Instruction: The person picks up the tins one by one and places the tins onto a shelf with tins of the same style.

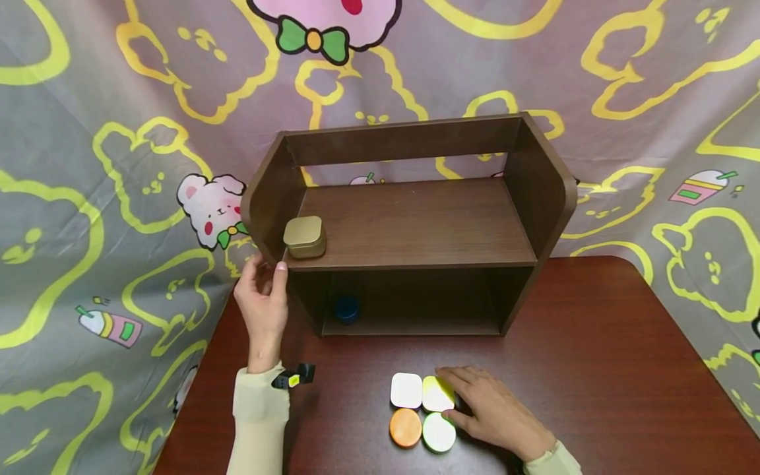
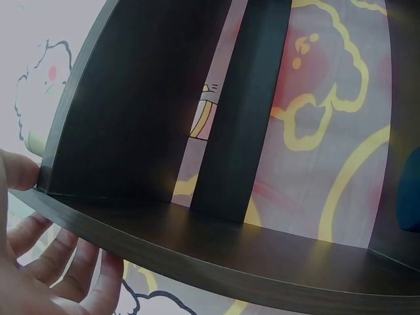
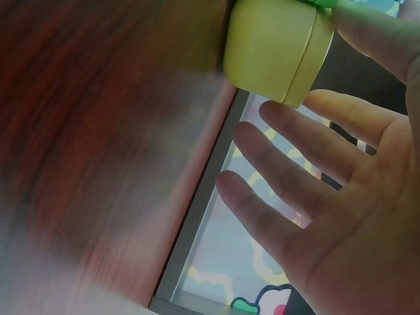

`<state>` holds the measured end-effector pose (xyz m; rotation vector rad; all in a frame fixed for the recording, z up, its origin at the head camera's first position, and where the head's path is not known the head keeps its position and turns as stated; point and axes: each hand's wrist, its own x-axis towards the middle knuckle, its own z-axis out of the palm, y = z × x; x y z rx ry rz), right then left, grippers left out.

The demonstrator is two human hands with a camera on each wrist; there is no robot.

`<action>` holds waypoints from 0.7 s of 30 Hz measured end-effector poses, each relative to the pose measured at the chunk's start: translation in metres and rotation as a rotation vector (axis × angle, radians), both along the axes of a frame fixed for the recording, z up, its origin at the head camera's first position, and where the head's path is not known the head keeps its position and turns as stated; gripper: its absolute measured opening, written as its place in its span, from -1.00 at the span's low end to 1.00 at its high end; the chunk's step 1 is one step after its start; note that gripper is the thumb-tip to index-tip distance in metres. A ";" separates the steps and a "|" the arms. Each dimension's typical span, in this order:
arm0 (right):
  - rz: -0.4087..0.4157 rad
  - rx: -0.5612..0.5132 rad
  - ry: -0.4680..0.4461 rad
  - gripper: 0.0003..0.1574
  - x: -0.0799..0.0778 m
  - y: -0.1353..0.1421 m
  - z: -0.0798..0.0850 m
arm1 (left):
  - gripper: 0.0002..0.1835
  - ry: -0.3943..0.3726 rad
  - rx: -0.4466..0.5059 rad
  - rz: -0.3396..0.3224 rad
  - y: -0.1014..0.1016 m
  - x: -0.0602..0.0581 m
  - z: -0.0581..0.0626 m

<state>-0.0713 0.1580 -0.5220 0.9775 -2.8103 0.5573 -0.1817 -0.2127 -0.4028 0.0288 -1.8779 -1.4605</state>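
The markings I make out from here are drawn bears and drink cups on the printed cloth; the lids facing me are plain colour. The brown shelf stands on the worktop, its long axis running left to right and its front toward me. Of my two hands, the left hand grips the shelf's left side, thumb at the front edge, bent fingers along the outside. The right hand is spread, fingers nearly straight, thumb and fingertips about the yellow box; whether they press it I cannot tell. That box sits upright on the worktop, right of the white box, beyond the green-rimmed jar and diagonal to the orange jar. A gold tin stands at the upper level's left end, a blue jar in the lower compartment's left. I cannot see inside the lidded containers.
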 end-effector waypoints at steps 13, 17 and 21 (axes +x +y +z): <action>-0.003 -0.010 0.001 -0.28 -0.003 0.000 -0.001 | -0.69 -0.012 0.003 -0.002 0.000 0.000 0.001; 0.001 -0.012 0.010 -0.29 -0.004 0.000 -0.003 | -0.69 -0.008 0.008 -0.004 0.000 0.000 0.002; 0.006 -0.021 0.020 -0.29 -0.005 -0.001 -0.004 | -0.69 -0.011 0.014 -0.008 0.001 0.000 0.001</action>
